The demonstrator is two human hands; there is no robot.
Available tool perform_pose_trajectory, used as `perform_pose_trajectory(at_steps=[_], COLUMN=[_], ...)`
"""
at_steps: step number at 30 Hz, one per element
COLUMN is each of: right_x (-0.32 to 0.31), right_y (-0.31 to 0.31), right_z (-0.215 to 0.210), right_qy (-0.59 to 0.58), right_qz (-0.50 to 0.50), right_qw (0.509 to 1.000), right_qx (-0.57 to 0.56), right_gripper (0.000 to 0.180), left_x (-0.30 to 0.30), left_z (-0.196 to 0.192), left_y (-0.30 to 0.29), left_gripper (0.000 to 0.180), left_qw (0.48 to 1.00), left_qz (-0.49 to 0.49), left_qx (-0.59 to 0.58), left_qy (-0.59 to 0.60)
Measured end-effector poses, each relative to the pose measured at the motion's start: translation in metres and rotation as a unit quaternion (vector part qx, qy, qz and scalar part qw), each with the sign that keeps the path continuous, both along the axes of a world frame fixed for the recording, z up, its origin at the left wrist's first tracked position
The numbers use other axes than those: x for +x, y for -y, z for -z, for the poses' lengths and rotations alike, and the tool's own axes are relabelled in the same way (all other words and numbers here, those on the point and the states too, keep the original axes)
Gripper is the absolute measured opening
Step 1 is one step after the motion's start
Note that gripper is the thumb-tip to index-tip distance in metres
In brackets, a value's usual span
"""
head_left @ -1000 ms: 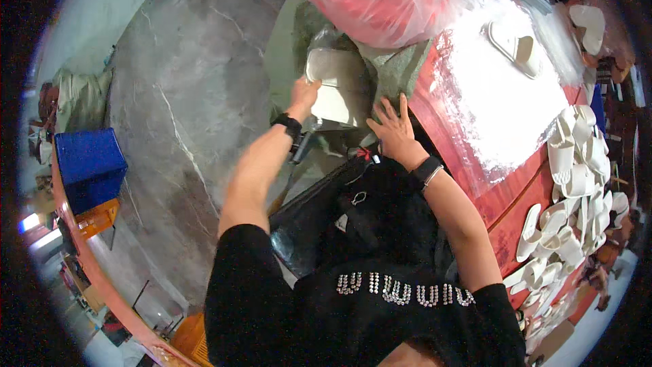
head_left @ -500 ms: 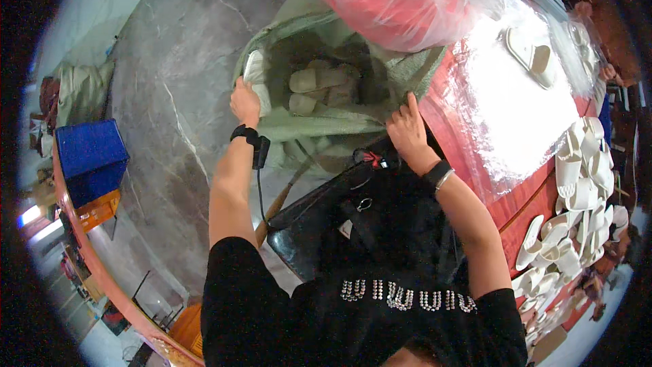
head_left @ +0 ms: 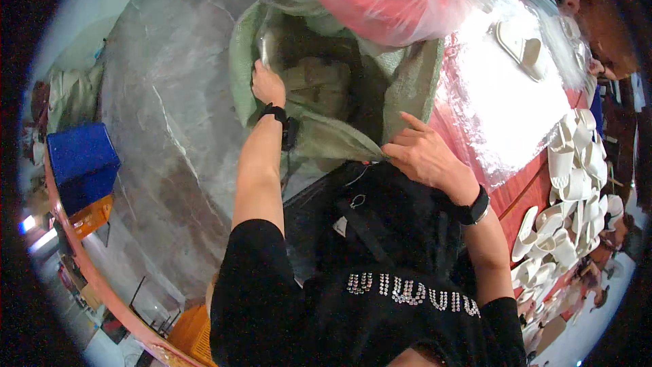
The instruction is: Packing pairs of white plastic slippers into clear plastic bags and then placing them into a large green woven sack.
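Note:
A green woven sack (head_left: 239,81) stands with its mouth wide, its far side under pink-red plastic. My left hand (head_left: 269,86) is closed at the mouth's left side, inside the rim, around a white slipper (head_left: 265,46) that shows only in part. My right hand (head_left: 424,153) pinches the near rim between thumb and fingers and draws the cloth up to a point, the index finger stretched out. Down in the dark of the sack lie pale slippers (head_left: 316,81), dim and blurred.
Right of the sack, a red table (head_left: 519,197) bears clear plastic sheeting (head_left: 496,115) with a pair of white slippers (head_left: 523,51) on it. Many white slippers (head_left: 574,163) lie along its right side. A bundle in clear and red plastic (head_left: 387,0) overhangs the sack. A blue box (head_left: 83,163) stands left.
My left hand has moved right and into the sack with the white slipper. My right hand has pulled the near rim toward me, and the sack's mouth is wider.

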State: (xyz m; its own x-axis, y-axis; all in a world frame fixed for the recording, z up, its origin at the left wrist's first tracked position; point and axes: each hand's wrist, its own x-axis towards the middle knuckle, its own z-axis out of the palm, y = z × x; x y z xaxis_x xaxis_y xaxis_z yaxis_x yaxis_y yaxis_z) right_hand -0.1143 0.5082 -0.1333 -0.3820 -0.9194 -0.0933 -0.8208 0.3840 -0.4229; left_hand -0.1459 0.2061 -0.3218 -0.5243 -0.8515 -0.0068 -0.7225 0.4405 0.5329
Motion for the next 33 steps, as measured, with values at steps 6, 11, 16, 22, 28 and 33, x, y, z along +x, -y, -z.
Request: perform_pose_trajectory(at_steps=[6,11,16,22,28,33], right_x=[0.002,0.007,0.006,0.009,0.010,0.012], right_y=[-0.016,-0.010,-0.025,-0.035,-0.042,-0.062], right_z=[-0.007,-0.002,-0.002,-0.011,0.000,0.005], right_qy=[-0.018,-0.019,-0.017,-0.047,-0.027,-0.142], right_qz=[0.007,0.002,0.060,0.067,0.066,0.147], right_qw=[1.000,1.000,0.997,0.992,0.986,0.970], right_qx=[-0.002,-0.018,-0.034,-0.092,-0.151,-0.131], right_gripper=[0.005,0.006,0.018,0.023,0.017,0.026], left_x=[0.050,0.117,0.120,0.118,0.097,0.046], left_z=[0.037,0.050,-0.022,-0.037,0.005,-0.008], left_y=[-0.001,0.077,0.044,-0.018,-0.036,-0.019], left_gripper=[0.072,0.069,0.071,0.099,0.090,0.042], left_qw=[0.865,0.704,0.680,0.632,0.873,0.838], left_qz=[0.378,0.481,0.494,0.606,0.469,0.487], left_qx=[-0.007,0.097,0.195,0.136,0.015,-0.051], left_qy=[0.331,0.514,0.505,0.464,0.135,0.241])
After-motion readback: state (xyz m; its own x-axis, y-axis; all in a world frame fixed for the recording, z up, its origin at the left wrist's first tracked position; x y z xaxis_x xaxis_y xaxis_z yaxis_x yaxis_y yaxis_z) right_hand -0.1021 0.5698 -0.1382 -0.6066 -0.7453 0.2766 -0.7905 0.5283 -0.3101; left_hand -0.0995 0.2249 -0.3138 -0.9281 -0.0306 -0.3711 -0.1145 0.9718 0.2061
